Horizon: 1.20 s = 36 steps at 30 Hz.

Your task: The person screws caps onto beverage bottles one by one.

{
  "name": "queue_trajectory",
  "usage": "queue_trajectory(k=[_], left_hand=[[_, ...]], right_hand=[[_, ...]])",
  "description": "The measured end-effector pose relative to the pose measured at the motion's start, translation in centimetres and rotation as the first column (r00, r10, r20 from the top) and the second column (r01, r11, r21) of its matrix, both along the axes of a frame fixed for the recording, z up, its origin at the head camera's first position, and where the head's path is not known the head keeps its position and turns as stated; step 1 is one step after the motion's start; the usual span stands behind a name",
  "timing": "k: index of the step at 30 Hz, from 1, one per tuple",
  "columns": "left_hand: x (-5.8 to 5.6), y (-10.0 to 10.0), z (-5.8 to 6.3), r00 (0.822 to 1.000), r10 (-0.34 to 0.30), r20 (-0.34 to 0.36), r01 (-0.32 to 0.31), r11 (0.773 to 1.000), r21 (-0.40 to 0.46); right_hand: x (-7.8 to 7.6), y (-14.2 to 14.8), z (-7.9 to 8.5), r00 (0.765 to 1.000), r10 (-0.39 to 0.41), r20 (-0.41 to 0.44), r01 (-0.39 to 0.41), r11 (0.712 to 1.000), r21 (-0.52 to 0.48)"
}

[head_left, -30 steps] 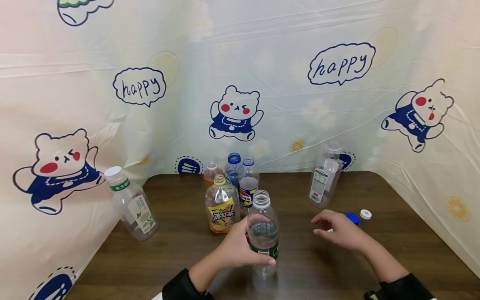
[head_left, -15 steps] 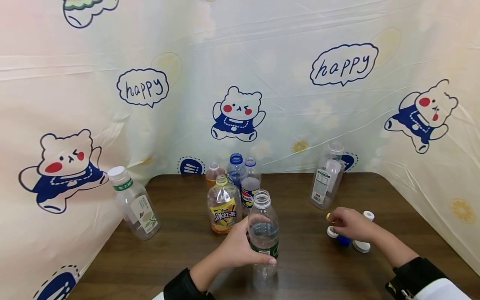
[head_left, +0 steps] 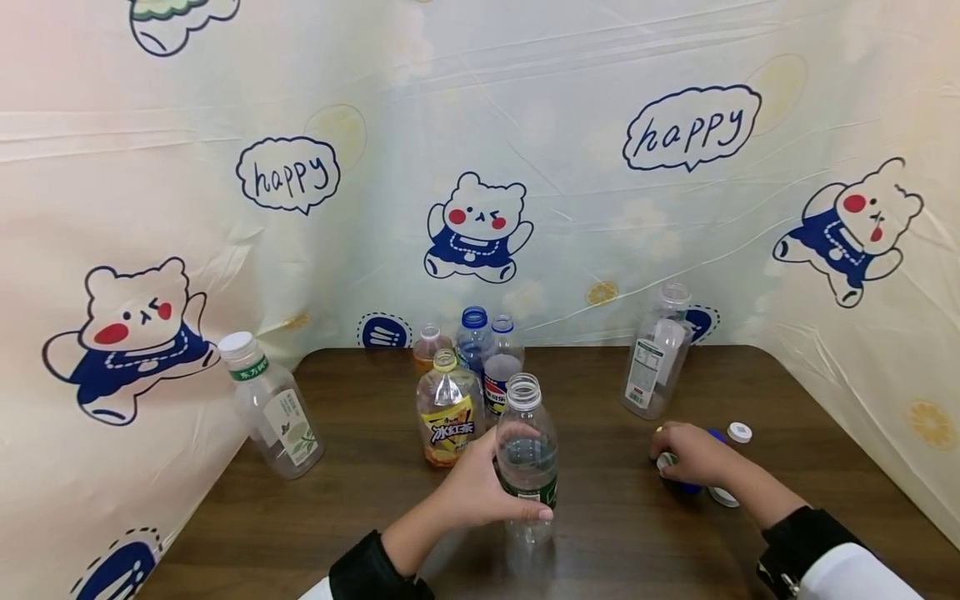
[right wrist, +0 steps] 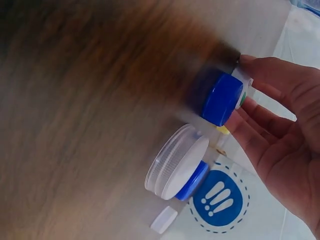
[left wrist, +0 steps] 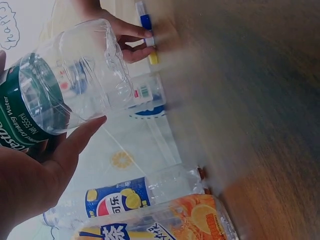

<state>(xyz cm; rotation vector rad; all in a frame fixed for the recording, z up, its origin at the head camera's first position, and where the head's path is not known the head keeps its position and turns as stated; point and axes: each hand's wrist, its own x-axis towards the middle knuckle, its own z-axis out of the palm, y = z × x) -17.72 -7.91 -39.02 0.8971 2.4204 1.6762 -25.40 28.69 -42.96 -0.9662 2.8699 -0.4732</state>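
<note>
My left hand (head_left: 472,492) grips a clear water bottle (head_left: 528,454) with a green label; the bottle has no cap and stands upright on the table. At the right, my right hand (head_left: 701,454) pinches a small white bottle cap (head_left: 665,461) with a green mark, thumb on one side and fingers on the other. A blue cap (right wrist: 222,99) sits right beside that cap in the right wrist view. Farther along lie a wide white cap (right wrist: 177,162), a second blue cap (right wrist: 194,181) and a small white cap (right wrist: 164,220). A yellow cap (left wrist: 153,58) shows by the fingertips.
Behind the left hand cluster an iced tea bottle (head_left: 448,417), a cola bottle (head_left: 502,367), a blue bottle (head_left: 472,337) and an orange-tinted bottle (head_left: 429,350), all uncapped. A white-capped bottle (head_left: 273,417) stands left, an uncapped bottle (head_left: 652,362) back right. A printed curtain (head_left: 570,233) surrounds the table (head_left: 360,517).
My right hand has moved right to the group of caps, and its fingers have come down round the white cap. The left hand keeps its hold on the bottle.
</note>
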Motion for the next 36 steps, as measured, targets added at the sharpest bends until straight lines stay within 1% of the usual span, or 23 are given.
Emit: queue_trajectory(k=[3,6,8,10,12,15,17,20,23,24,26,28,30,33,36], left_hand=[[-0.1,0.1,0.0,1.0,0.003,0.005,-0.003,1.0,-0.004],[-0.1,0.2,0.0,1.0,0.005,0.014,-0.005,1.0,-0.006],[-0.1,0.3,0.0,1.0,0.007,0.018,-0.006,1.0,-0.01],[-0.1,0.3,0.0,1.0,0.005,0.022,-0.005,1.0,-0.014],[-0.1,0.3,0.0,1.0,0.002,0.027,-0.002,1.0,-0.016],[-0.1,0.4,0.0,1.0,0.001,0.027,0.0,1.0,-0.015],[0.0,0.4,0.1,1.0,0.002,0.023,-0.001,1.0,-0.017],[0.0,0.4,0.1,1.0,0.006,0.013,-0.006,1.0,-0.026],[-0.1,0.5,0.1,1.0,0.004,0.013,-0.003,0.999,-0.035],[-0.1,0.5,0.0,1.0,0.002,0.017,-0.002,0.999,-0.037],[-0.2,0.6,0.0,1.0,-0.003,0.024,0.004,0.999,-0.042],[-0.2,0.6,-0.1,0.999,-0.012,0.03,0.013,0.999,-0.044],[-0.2,0.7,-0.2,0.999,-0.022,0.036,0.024,0.999,-0.042],[-0.2,0.8,-0.2,0.999,-0.034,0.042,0.036,0.998,-0.044],[-0.2,0.8,-0.1,0.998,-0.042,0.047,0.044,0.998,-0.044]], right_hand=[[0.1,-0.1,0.0,1.0,0.01,-0.007,-0.01,1.0,0.008],[0.2,-0.6,0.6,0.998,0.05,-0.044,-0.051,0.999,-0.003],[0.3,-1.2,1.5,0.994,0.079,-0.076,-0.081,0.997,-0.018],[0.4,-2.1,2.9,0.987,0.111,-0.117,-0.117,0.992,-0.05],[0.7,-3.1,5.0,0.978,0.143,-0.15,-0.157,0.984,-0.085],[1.4,-4.9,8.7,0.961,0.193,-0.198,-0.223,0.964,-0.142],[2.2,-6.2,11.7,0.948,0.225,-0.226,-0.265,0.95,-0.163],[3.7,-8.2,15.9,0.935,0.253,-0.247,-0.302,0.934,-0.188],[5.0,-10.2,19.5,0.916,0.31,-0.253,-0.362,0.912,-0.193],[5.3,-10.9,20.5,0.907,0.336,-0.256,-0.387,0.903,-0.187],[5.7,-12.2,22.0,0.878,0.402,-0.26,-0.449,0.879,-0.16],[5.8,-13.3,23.0,0.852,0.462,-0.248,-0.5,0.857,-0.121],[5.7,-14.2,23.7,0.832,0.508,-0.223,-0.535,0.841,-0.08],[5.5,-15.0,24.2,0.816,0.548,-0.186,-0.562,0.826,-0.031],[5.4,-15.4,24.4,0.806,0.567,-0.17,-0.575,0.818,-0.001]])
